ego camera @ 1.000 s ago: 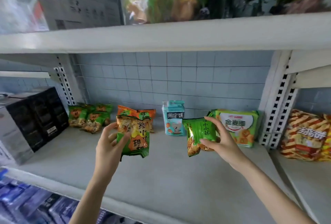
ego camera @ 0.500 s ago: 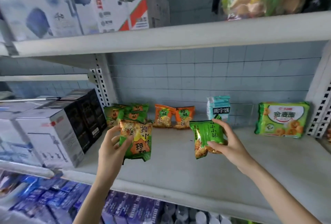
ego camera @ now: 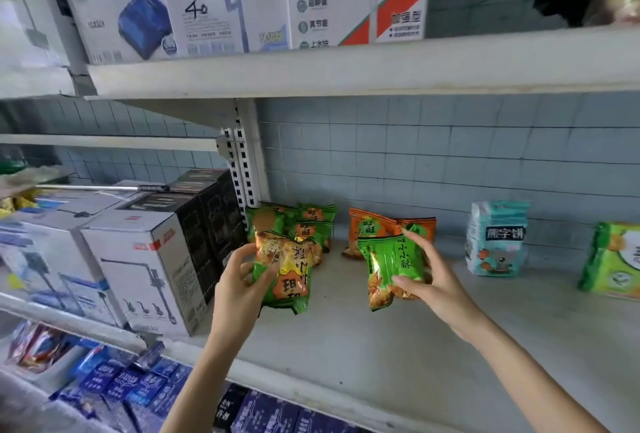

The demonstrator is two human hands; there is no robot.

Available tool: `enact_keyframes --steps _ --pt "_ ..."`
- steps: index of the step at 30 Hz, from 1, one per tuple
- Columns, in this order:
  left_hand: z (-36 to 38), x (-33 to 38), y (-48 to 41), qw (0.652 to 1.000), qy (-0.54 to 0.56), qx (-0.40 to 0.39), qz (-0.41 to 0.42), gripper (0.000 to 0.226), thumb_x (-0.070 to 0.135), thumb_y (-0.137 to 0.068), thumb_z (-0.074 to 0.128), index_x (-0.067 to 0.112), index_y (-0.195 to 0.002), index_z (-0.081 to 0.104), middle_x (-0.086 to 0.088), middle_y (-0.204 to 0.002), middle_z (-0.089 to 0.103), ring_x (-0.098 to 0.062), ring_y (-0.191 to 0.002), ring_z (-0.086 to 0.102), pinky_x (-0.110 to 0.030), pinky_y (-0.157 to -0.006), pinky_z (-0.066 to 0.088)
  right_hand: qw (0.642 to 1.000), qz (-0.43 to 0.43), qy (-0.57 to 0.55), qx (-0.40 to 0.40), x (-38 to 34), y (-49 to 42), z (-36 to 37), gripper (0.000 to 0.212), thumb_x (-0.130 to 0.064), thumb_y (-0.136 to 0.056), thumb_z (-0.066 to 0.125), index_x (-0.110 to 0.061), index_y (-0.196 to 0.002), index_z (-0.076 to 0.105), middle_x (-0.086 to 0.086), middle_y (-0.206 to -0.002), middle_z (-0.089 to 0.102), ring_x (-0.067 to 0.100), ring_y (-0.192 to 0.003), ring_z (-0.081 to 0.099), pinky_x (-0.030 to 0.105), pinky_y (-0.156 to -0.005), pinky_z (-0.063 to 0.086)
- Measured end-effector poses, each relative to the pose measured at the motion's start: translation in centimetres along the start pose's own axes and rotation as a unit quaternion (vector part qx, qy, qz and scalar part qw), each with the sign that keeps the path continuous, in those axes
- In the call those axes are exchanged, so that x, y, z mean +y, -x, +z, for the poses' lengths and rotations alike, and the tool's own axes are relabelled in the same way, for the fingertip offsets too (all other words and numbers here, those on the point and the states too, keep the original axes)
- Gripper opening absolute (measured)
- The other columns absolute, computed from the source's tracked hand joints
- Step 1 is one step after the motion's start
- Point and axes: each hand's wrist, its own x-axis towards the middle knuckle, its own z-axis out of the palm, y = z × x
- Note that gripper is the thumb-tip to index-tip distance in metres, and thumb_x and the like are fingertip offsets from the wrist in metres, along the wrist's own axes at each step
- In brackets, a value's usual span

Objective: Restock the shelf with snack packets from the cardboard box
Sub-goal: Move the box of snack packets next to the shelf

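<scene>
Where the grey shelf (ego camera: 381, 356) runs in front of the tiled wall (ego camera: 450, 155), one snack packet is held up in each hand over its front half. The left packet (ego camera: 284, 276) is gripped by the left hand (ego camera: 239, 287), with the thumb laid across its face and the fingers curled at its left edge. Its long axis is kept close to upright, leaning slightly, and its print is seen upside down, so its top end is pointed downward. The right packet (ego camera: 391, 266) is pinched by the right hand (ego camera: 436, 283) between a forefinger at the top right corner and a thumb lower on the face. Its long axis is also near upright, with the print the right way up. Behind them, green packets (ego camera: 313, 224) and orange packets (ego camera: 370, 228) are propped near the wall. Whether either held packet touches the shelf cannot be told.
</scene>
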Motion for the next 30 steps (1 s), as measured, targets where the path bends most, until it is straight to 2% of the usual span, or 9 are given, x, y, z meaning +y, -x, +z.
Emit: enact_keyframes --steps 5,9,12,16,20,22,24,26,30 --pt "0.0 -2.4 -4.0 0.998 -0.056 0.029 -0.003 0.038 0.021 -0.087 0.067 0.022 -0.123 0.052 -0.004 -0.111 0.067 -0.013 -0.092 0.067 -0.018 -0.065 0.054 0.998 -0.008 0.057 -0.003 1.9 -3.3 1.6 0.071 -0.016 -0.082 0.073 -0.065 -0.121 0.040 -0.029 -0.138 0.034 0.011 -0.136 0.033 0.045 -0.113 0.030" --pt "-0.2 -4.2 -6.3 0.995 -0.078 0.047 -0.031 0.043 0.026 -0.088 0.067 0.022 -0.127 0.051 -0.004 -0.111 0.066 -0.018 -0.098 0.065 -0.038 -0.083 0.054 0.998 -0.002 0.055 -0.028 2.7 -5.3 3.5 0.077 -0.016 -0.082 0.073 -0.062 -0.129 0.033 -0.020 -0.150 0.026 0.006 -0.139 0.025 0.027 -0.110 0.029" --pt "-0.1 -5.4 -7.7 0.996 -0.055 0.055 -0.051 0.043 0.026 -0.088 0.066 0.021 -0.128 0.051 -0.003 -0.110 0.064 -0.015 -0.094 0.064 -0.029 -0.077 0.053 0.999 0.009 0.044 -0.019 2.9 -6.3 5.2 0.088 -0.011 -0.083 0.071 -0.059 -0.135 0.019 -0.019 -0.156 0.011 0.001 -0.141 0.015 0.005 -0.096 0.031" --pt "-0.2 -6.7 -9.4 0.996 -0.017 0.050 -0.073 0.045 0.022 -0.088 0.067 0.017 -0.129 0.050 -0.006 -0.113 0.064 -0.018 -0.097 0.063 -0.031 -0.080 0.053 0.999 0.016 0.048 0.003 3.1 -7.3 6.9 0.094 -0.010 -0.083 0.071 -0.061 -0.133 0.011 -0.018 -0.157 0.004 0.005 -0.144 0.005 0.031 -0.115 0.013" --pt "-0.3 -7.6 -10.6 0.996 -0.038 0.036 -0.075 0.045 0.024 -0.090 0.064 0.019 -0.132 0.048 -0.004 -0.120 0.061 -0.020 -0.108 0.059 -0.043 -0.096 0.048 0.995 0.015 0.091 0.031 3.1 -7.9 8.1 0.089 -0.010 -0.084 0.070 -0.059 -0.135 0.015 -0.041 -0.138 0.011 -0.001 -0.140 0.009 0.035 -0.116 0.012" --pt "-0.4 -8.2 -10.9 0.995 -0.059 0.032 -0.074 0.045 0.025 -0.091 0.062 0.020 -0.133 0.046 -0.002 -0.121 0.060 -0.019 -0.109 0.056 -0.041 -0.096 0.047 0.993 0.025 0.098 0.058 3.3 -8.2 8.8 0.090 -0.006 -0.085 0.069 -0.048 -0.142 0.013 -0.025 -0.150 0.015 0.004 -0.142 0.012 0.035 -0.117 0.015" --pt "-0.6 -8.7 -11.3 0.994 -0.077 0.028 -0.070 0.045 0.026 -0.092 0.061 0.021 -0.133 0.045 -0.001 -0.122 0.059 -0.017 -0.107 0.055 -0.036 -0.094 0.045 0.989 0.030 0.101 0.101 3.4 -8.5 9.7 0.093 0.000 -0.083 0.069 -0.036 -0.146 0.011 -0.004 -0.154 0.020 0.011 -0.142 0.018 0.015 -0.109 0.025" --pt "-0.5 -9.1 -11.8 0.993 -0.092 0.026 -0.069 0.045 0.025 -0.092 0.060 0.021 -0.134 0.044 0.000 -0.120 0.060 -0.012 -0.099 0.053 -0.029 -0.085 0.042 0.985 0.023 0.107 0.132 3.4 -8.6 10.8 0.091 0.005 -0.081 0.068 -0.028 -0.146 0.014 0.000 -0.149 0.026 0.008 -0.137 0.025 -0.002 -0.091 0.029" --pt "0.2 -9.1 -12.8 0.986 -0.144 0.020 -0.087 0.047 0.024 -0.095 0.056 0.024 -0.138 0.039 -0.002 -0.115 0.063 -0.017 -0.092 0.057 -0.031 -0.077 0.041 0.974 -0.013 0.166 0.154 3.4 -8.6 13.0 0.083 0.006 -0.078 0.070 -0.016 -0.143 0.023 -0.004 -0.129 0.043 -0.017 -0.107 0.045 -0.002 -0.086 0.034"
